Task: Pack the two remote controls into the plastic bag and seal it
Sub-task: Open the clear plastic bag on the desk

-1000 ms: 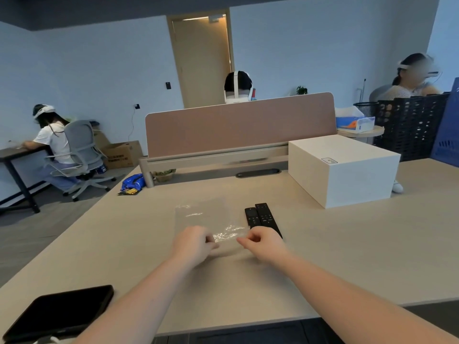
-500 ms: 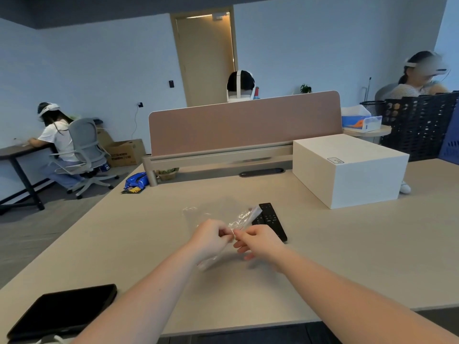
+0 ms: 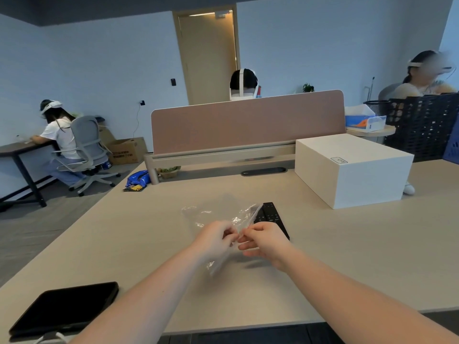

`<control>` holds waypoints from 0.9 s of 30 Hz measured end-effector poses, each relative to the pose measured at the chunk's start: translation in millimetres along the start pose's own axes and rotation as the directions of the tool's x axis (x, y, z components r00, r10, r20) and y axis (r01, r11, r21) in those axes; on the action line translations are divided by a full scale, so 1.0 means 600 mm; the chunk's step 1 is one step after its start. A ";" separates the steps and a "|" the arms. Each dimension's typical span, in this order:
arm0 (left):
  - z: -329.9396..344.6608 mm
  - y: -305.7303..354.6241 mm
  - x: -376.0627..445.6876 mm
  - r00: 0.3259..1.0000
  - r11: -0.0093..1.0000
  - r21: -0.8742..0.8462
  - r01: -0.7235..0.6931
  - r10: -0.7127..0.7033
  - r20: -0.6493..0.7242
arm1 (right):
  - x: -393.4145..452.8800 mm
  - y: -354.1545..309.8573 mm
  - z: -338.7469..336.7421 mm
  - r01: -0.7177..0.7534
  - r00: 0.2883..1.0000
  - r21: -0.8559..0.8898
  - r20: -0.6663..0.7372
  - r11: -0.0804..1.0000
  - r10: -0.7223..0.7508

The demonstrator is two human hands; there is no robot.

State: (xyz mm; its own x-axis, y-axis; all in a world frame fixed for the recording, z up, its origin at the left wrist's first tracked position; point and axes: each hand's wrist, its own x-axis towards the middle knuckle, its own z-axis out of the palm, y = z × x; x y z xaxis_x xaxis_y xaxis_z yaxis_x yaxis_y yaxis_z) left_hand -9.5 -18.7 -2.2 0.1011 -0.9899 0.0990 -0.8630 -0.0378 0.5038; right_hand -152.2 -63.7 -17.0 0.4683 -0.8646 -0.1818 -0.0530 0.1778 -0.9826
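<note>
A clear plastic bag (image 3: 211,214) is lifted off the beige desk (image 3: 347,256), crumpled and tilted. My left hand (image 3: 214,238) and my right hand (image 3: 264,238) pinch its near edge, fingertips almost touching. Behind my right hand lie the black remote controls (image 3: 270,216) on the desk; the bag's raised edge and my hand cover part of them, so only one shows plainly. Nothing is visible inside the bag.
A white box (image 3: 352,170) stands at the right rear of the desk. A dark tablet (image 3: 64,306) lies at the near left corner. A pink divider panel (image 3: 248,120) closes the far edge. Other people sit at the left, behind the divider and at the right.
The bag lay flat on the desk a second ago; both hands have since pinched its near edge, come together and lifted it, so it now hides part of the remotes.
</note>
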 end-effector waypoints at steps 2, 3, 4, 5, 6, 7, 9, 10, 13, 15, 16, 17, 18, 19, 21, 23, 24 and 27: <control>0.002 -0.001 -0.001 1.000 1.000 0.024 -0.012 0.012 -0.017 | 0.000 0.002 0.000 -0.028 0.999 0.019 -0.016 0.999 0.029; 0.004 -0.001 -0.003 0.999 1.000 0.024 -0.014 0.014 -0.028 | 0.000 0.003 0.000 -0.029 0.999 0.008 -0.025 1.000 0.029; 0.006 0.000 -0.004 0.999 1.000 0.006 -0.018 0.019 -0.044 | 0.000 0.003 0.001 -0.023 0.999 -0.003 -0.034 1.000 0.022; 0.007 0.000 -0.005 0.999 0.999 -0.029 -0.018 0.016 -0.051 | 0.000 0.004 0.001 -0.013 0.999 -0.013 -0.045 1.000 0.013; 0.009 0.001 -0.005 0.999 0.998 -0.062 -0.016 0.013 -0.051 | 0.000 0.004 0.002 -0.003 0.998 -0.027 -0.056 1.000 0.001; 0.010 0.003 -0.006 0.999 0.997 -0.079 -0.010 0.006 -0.043 | 0.001 0.003 0.002 0.010 0.998 -0.048 -0.064 0.999 -0.013; 0.012 0.004 -0.004 1.000 0.995 -0.104 -0.008 0.005 -0.029 | 0.002 0.003 0.004 0.042 0.996 -0.104 -0.076 0.994 -0.051; 0.011 0.004 -0.002 1.000 0.993 -0.121 -0.009 0.006 -0.028 | 0.002 0.003 0.004 0.061 0.994 -0.131 -0.083 0.989 -0.073; 0.008 0.001 0.000 1.000 0.986 -0.169 0.007 -0.011 -0.027 | 0.004 0.004 0.002 0.111 0.988 -0.177 -0.091 0.978 -0.128; 0.006 -0.001 -0.001 0.999 0.971 -0.235 0.046 -0.051 -0.016 | 0.005 0.006 0.000 0.136 0.984 -0.176 -0.086 0.975 -0.153; 0.005 -0.002 -0.002 0.997 0.958 -0.277 0.067 -0.072 -0.009 | 0.005 0.008 0.000 0.144 0.983 -0.176 -0.084 0.974 -0.161; 0.006 -0.002 -0.002 0.996 0.945 -0.315 0.082 -0.087 -0.004 | 0.005 0.010 0.000 0.151 0.983 -0.173 -0.078 0.973 -0.166; 0.007 -0.002 -0.004 0.995 0.936 -0.338 0.097 -0.104 -0.003 | 0.005 0.012 0.001 0.156 0.983 -0.167 -0.070 0.973 -0.170; 0.008 -0.003 -0.005 0.993 0.932 -0.347 0.107 -0.117 -0.007 | 0.004 0.013 0.002 0.163 0.983 -0.162 -0.062 0.973 -0.175; 0.009 -0.004 -0.005 0.989 0.927 -0.352 0.129 -0.145 -0.019 | 0.003 0.014 0.002 0.177 0.981 -0.170 -0.054 0.969 -0.189; 0.010 -0.003 -0.003 0.986 0.921 -0.364 0.139 -0.162 -0.034 | 0.004 0.013 0.001 0.186 0.978 -0.218 -0.058 0.958 -0.203; 0.010 -0.002 -0.002 0.986 0.929 -0.342 0.139 -0.163 -0.040 | 0.005 0.013 0.002 0.183 0.977 -0.247 -0.064 0.951 -0.205; 0.013 0.003 0.000 0.988 0.976 -0.189 0.108 -0.126 -0.086 | 0.008 0.010 0.006 0.164 0.976 -0.306 -0.085 0.938 -0.199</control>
State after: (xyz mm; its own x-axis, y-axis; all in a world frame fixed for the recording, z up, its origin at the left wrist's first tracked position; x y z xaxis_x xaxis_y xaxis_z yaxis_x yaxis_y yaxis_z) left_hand -14.7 -19.7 -8.0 0.2509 -0.9619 0.1085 -0.7381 -0.1176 0.6644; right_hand -147.4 -65.2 -23.8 0.3924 -0.9197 0.0148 -0.2425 -0.1190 -0.9628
